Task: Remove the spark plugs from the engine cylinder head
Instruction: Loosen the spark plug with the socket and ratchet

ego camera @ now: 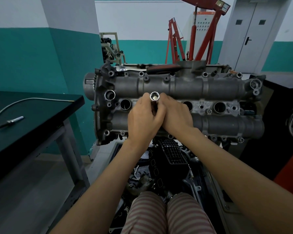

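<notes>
Fingers (pixel 156 114) of both hands were wrapped round the socket (pixel 154 97), held upright at frame centre over the head (pixel 210 86), open end toward the camera.

Both bare forearms extended forward from lower frame, converging at centre. Left hand (pixel 143 119) back-up, fingers curled round a slim upright metal tube, thumb side toward its open top end. Right hand (pixel 175 114) pressed against left, back-up, fingers curled in on same tube from the other side. Wrists straight, near each other. Fingertips hidden.
</notes>
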A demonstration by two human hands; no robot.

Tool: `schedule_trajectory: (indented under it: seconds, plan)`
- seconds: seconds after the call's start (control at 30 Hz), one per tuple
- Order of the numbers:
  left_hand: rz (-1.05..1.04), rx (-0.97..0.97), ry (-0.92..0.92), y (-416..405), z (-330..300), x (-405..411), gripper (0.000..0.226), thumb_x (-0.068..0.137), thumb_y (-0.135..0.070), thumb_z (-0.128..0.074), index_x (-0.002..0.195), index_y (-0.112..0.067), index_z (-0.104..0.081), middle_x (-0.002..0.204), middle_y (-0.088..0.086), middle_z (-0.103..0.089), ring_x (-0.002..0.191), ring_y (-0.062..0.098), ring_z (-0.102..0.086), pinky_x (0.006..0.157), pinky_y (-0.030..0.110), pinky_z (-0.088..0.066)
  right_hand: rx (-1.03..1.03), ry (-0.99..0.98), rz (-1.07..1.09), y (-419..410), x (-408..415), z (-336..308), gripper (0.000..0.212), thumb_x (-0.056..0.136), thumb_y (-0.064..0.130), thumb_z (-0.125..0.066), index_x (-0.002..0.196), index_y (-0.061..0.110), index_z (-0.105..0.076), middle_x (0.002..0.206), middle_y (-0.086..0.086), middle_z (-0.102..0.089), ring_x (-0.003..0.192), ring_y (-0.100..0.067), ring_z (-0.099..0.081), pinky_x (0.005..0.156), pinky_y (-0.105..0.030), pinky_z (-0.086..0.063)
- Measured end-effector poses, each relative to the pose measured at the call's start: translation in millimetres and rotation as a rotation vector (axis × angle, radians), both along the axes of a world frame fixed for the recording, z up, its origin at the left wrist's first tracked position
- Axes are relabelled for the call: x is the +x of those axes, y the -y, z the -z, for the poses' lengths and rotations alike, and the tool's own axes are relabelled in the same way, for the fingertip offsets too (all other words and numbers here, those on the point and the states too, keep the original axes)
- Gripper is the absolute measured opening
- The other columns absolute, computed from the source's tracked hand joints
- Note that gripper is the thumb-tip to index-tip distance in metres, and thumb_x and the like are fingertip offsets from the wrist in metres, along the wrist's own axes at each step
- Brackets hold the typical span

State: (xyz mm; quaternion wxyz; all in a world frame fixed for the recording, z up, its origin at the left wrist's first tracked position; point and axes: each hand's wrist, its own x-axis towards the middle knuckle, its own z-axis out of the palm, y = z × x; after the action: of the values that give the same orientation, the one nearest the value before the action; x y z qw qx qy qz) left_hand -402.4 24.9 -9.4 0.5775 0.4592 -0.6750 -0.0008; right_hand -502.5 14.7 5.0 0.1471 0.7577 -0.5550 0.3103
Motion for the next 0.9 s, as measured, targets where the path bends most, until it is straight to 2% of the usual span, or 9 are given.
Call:
schedule_trajectory:
  seconds: [0.1, 0.3, 0.43, 0.53, 0.63, 0.77, 0.83, 0.9]
  plan:
    - [0.006, -0.005, -0.015, 0.5, -0.2, 0.1, 0.028, 0.090, -0.026, -0.052, 0.072, -0.005, -0.049, 0.058, -0.002, -0.048, 0.053, 0.013, -0.044, 0.051, 0.013, -0.031, -0.006, 0.001, -0.003, -0.8, 0.0, 0.2, 0.015, 0.093, 0.025, -0.040, 0.089, 0.016, -0.029, 0.087, -0.004, -0.059, 0.073, -0.027, -0.058, 0.053, -0.031, -0.023]
    - [0.001, -0.029, -0.019, -0.1, -0.1, -0.7, 0.026, 0.089, -0.027, -0.049, 0.076, -0.004, -0.053, 0.063, 0.001, -0.052, 0.057, 0.013, -0.047, 0.052, 0.018, -0.032, -0.054, -0.049, 0.044, -1.5, -0.7, 1.2, 0.018, 0.093, 0.025, -0.041, 0.096, 0.013, -0.055, 0.086, -0.007, -0.065, 0.080, -0.028, -0.061, 0.058, -0.030, -0.029]
    - [-0.045, -0.002, 0.048, 2.7, -0.2, -1.4, 0.032, 0.095, -0.030, -0.048, 0.071, -0.010, -0.052, 0.056, -0.009, -0.045, 0.054, 0.013, -0.046, 0.052, 0.023, -0.026, -0.068, -0.039, 0.051, -1.6, 0.0, 0.6, 0.022, 0.093, 0.024, -0.040, 0.095, 0.014, -0.059, 0.085, -0.007, -0.066, 0.078, -0.028, -0.061, 0.058, -0.030, -0.028]
    - [-0.052, -0.025, 0.027, 0.4, -3.1, -2.4, 0.038, 0.094, -0.035, -0.052, 0.065, -0.010, -0.053, 0.051, -0.009, -0.043, 0.051, 0.013, -0.046, 0.051, 0.024, -0.028, -0.053, -0.044, 0.062, -1.4, 0.3, -0.4, 0.024, 0.092, 0.023, -0.039, 0.091, 0.012, -0.060, 0.084, -0.010, -0.065, 0.075, -0.030, -0.060, 0.056, -0.031, -0.026]
    - [-0.020, -0.045, -0.011, -2.6, -3.5, -1.4, 0.038, 0.092, -0.035, -0.055, 0.066, -0.009, -0.049, 0.052, -0.009, -0.040, 0.051, 0.013, -0.042, 0.051, 0.023, -0.027, -0.030, -0.057, 0.050, -0.9, -0.5, 0.2, 0.021, 0.092, 0.021, -0.038, 0.091, 0.011, -0.057, 0.084, -0.010, -0.064, 0.075, -0.029, -0.060, 0.056, -0.031, -0.026]
    - [0.031, -0.044, -0.022, -4.3, -2.5, -0.4, 0.026, 0.089, -0.032, -0.048, 0.080, -0.007, -0.049, 0.069, 0.000, -0.050, 0.060, 0.013, -0.045, 0.053, 0.020, -0.033, 0.003, 0.001, 0.013, 0.6, 0.5, 0.0, 0.013, 0.095, 0.027, -0.038, 0.092, 0.015, -0.043, 0.092, -0.004, -0.059, 0.078, -0.026, -0.058, 0.057, -0.032, -0.030]
    - [0.016, -0.040, -0.018, -2.8, -1.7, 0.0, 0.021, 0.089, -0.027, -0.048, 0.080, -0.008, -0.049, 0.070, -0.002, -0.049, 0.060, 0.012, -0.044, 0.054, 0.015, -0.033, 0.001, 0.037, -0.019, -0.5, 1.4, 0.3, 0.015, 0.095, 0.028, -0.038, 0.089, 0.017, -0.032, 0.091, -0.004, -0.056, 0.074, -0.028, -0.057, 0.053, -0.032, -0.026]
    - [0.004, -0.019, -0.013, -0.7, -1.2, -0.2, 0.023, 0.092, -0.025, -0.050, 0.073, -0.012, -0.047, 0.064, -0.007, -0.046, 0.056, 0.009, -0.043, 0.052, 0.014, -0.031, -0.018, 0.032, -0.018, -1.6, 1.4, 1.3, 0.016, 0.095, 0.031, -0.037, 0.091, 0.016, -0.032, 0.089, -0.006, -0.059, 0.073, -0.030, -0.058, 0.053, -0.032, -0.025]
